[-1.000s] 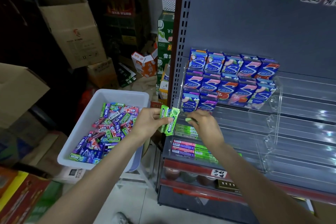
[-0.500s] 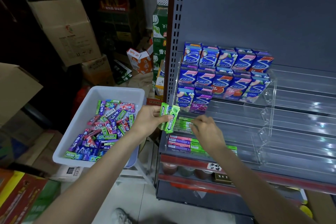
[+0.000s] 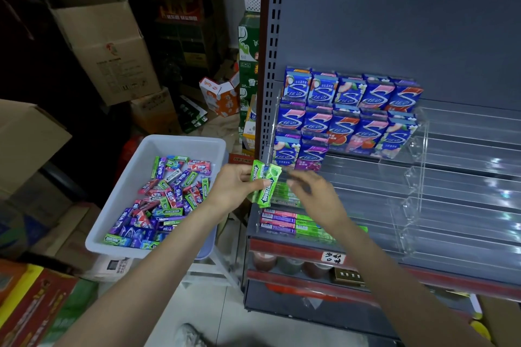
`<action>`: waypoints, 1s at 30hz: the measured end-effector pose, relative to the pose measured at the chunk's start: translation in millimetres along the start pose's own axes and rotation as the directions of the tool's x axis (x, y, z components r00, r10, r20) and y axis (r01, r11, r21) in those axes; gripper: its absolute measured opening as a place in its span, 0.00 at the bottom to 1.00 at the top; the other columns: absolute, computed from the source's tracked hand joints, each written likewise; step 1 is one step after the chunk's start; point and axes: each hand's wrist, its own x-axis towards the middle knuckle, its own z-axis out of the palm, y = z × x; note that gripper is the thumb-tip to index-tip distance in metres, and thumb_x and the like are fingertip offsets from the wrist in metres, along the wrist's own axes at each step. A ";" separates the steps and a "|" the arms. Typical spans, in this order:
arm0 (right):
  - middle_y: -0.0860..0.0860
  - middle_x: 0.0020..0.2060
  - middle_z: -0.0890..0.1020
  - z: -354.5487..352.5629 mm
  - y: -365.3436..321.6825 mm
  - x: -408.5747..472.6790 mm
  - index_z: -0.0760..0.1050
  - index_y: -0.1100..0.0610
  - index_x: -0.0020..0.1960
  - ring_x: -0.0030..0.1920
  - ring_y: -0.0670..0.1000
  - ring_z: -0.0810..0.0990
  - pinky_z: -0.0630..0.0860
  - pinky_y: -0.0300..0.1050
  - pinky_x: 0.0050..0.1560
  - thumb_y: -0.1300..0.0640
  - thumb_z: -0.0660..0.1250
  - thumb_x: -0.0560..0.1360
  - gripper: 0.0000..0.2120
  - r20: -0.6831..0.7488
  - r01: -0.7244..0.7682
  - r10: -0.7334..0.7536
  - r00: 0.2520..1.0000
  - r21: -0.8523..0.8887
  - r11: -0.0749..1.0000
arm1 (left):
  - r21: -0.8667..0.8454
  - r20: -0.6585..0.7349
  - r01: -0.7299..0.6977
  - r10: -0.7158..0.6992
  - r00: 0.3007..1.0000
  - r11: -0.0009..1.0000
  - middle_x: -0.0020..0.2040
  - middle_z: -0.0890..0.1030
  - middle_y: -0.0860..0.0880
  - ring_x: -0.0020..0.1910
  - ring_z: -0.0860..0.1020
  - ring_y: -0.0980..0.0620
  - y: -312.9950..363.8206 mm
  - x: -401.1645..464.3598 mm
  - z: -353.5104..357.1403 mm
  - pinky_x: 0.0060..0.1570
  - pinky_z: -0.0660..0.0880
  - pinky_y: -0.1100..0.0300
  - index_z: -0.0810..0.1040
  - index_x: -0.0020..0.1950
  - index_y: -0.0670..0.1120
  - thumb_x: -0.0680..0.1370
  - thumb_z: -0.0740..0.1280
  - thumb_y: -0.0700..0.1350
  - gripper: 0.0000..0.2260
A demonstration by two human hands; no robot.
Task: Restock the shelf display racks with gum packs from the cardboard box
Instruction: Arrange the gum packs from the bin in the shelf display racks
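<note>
Holding green gum packs (image 3: 266, 183) upright, the left hand (image 3: 236, 187) pinches them beside the clear rack (image 3: 417, 177).
The right hand (image 3: 313, 194), blurred, fingers loosely curled, hovers over shelved packs (image 3: 284, 197); the white bin (image 3: 127, 191) sits left.

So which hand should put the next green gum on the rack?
Probably the right hand: it hovers empty beside the rack, fingertips near the green packs gripped in the left hand.

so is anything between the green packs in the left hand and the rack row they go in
Only the right hand shows in the way: it hovers over the green row in the clear rack, right beside the green Doublemint packs the left hand holds. Nothing else visible blocks it.
</note>
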 end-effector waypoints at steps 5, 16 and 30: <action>0.47 0.42 0.80 -18.2 -18.4 1.1 0.78 0.56 0.55 0.44 0.48 0.79 0.79 0.46 0.48 0.60 0.67 0.76 0.09 0.001 -0.080 0.091 0.996 0.500 0.863 | -0.005 0.098 -0.048 0.048 0.994 0.999 0.46 0.85 0.49 0.45 0.83 0.53 7.9 6.6 22.3 0.50 0.78 0.60 0.83 0.48 0.49 0.70 0.74 0.40 0.08; 0.53 0.38 0.77 -52.8 35.8 -7.6 0.74 0.56 0.41 0.42 0.52 0.79 0.81 0.38 0.43 0.68 0.68 0.73 0.09 -0.178 -0.113 0.236 0.955 0.518 0.848 | 0.037 -0.130 -0.005 0.010 0.992 0.999 0.43 0.81 0.51 0.42 0.78 0.57 8.2 16.4 28.9 0.47 0.74 0.60 0.78 0.46 0.46 0.73 0.72 0.38 0.05; 0.53 0.57 0.81 -39.9 57.4 -6.2 0.79 0.57 0.59 0.56 0.50 0.78 0.67 0.32 0.51 0.59 0.63 0.78 0.11 0.161 -0.105 0.140 0.977 -0.207 0.973 | 0.095 -0.070 -0.001 0.008 0.997 0.995 0.44 0.82 0.52 0.47 0.80 0.52 3.0 15.0 38.0 0.53 0.77 0.54 0.79 0.45 0.49 0.73 0.72 0.40 0.05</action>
